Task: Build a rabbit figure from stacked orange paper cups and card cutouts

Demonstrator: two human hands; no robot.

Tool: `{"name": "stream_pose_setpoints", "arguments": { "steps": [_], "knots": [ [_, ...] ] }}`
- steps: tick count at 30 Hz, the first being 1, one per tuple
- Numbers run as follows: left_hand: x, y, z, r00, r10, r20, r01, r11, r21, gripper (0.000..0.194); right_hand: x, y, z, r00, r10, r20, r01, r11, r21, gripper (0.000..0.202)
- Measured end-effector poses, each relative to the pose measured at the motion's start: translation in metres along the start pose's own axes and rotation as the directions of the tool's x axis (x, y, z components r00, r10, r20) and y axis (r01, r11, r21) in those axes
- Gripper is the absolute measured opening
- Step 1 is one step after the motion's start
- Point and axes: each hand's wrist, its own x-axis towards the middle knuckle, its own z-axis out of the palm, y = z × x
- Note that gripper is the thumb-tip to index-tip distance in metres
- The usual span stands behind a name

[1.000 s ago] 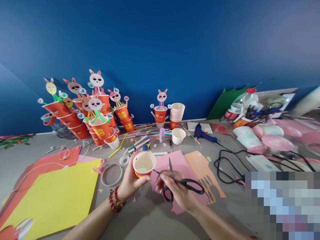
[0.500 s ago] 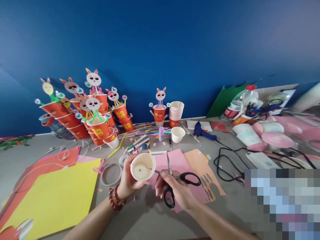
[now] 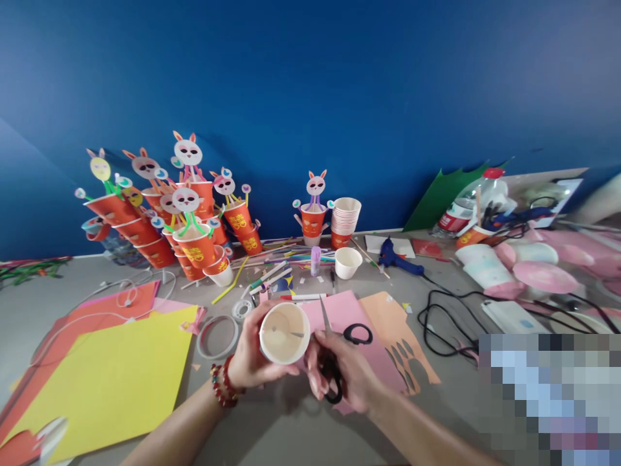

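Note:
Fingers of my left hand point(image 3: 250, 359) wrap round a white paper cup point(image 3: 279, 323), its open mouth tilted towards me. My right hand point(image 3: 352, 372) grips black-handled scissors point(image 3: 325, 316) with the blades spread apart. One blade points up and away; the other goes in at the cup's right side, and a dark tip shows inside the cup. Pink paper point(image 3: 344, 304) lies on the table beneath the scissors. Beside it is an orange sheet point(image 3: 381, 310) with cut-out shapes. A tape roll point(image 3: 236, 336) lies left of the cup.
Red cups point(image 3: 194, 249) with rabbit figures stand at the back left. A cup stack point(image 3: 346, 217), another white cup point(image 3: 348, 264) and a glue stick point(image 3: 315, 262) are farther back. A blue glue gun point(image 3: 395, 259) trails black cable point(image 3: 427, 317) rightward. Yellow paper point(image 3: 126, 375) lies left.
The scissors have turned in my right hand, and a blade tip now reaches farther into the cup. The cup has shifted slightly right and tilted more towards me.

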Motion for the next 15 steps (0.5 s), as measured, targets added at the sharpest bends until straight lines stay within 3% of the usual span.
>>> {"name": "stream_pose_setpoints", "arguments": {
  "steps": [7,11,15],
  "knots": [
    [0.004,0.006,-0.001,0.959,-0.279,0.043,0.282,0.956,-0.083,0.078,-0.005,-0.011,0.001,0.995,-0.086,-0.048,0.075,0.976,-0.205,0.056],
    [0.004,0.002,0.007,0.91,-0.404,0.095,0.415,0.89,-0.188,0.067,-0.007,-0.013,-0.002,0.97,-0.231,-0.076,0.184,0.902,-0.391,0.045],
    [0.001,-0.004,0.012,0.866,-0.488,0.11,0.498,0.818,-0.286,0.065,-0.008,-0.014,-0.012,0.967,-0.253,-0.023,0.196,0.802,-0.565,0.045]
  ]
}}
